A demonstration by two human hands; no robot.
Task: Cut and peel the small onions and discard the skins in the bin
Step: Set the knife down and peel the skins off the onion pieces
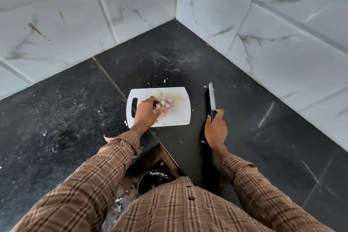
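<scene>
white cutting board beside knife, bin below

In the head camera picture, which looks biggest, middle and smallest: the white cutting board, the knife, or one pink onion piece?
1. The white cutting board looks biggest.
2. The knife, held by the right hand, looks narrower and a bit shorter.
3. One pink onion piece looks smallest by far.

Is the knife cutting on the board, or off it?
Off it. The right hand holds the knife over the dark counter, right of the cutting board.
</scene>
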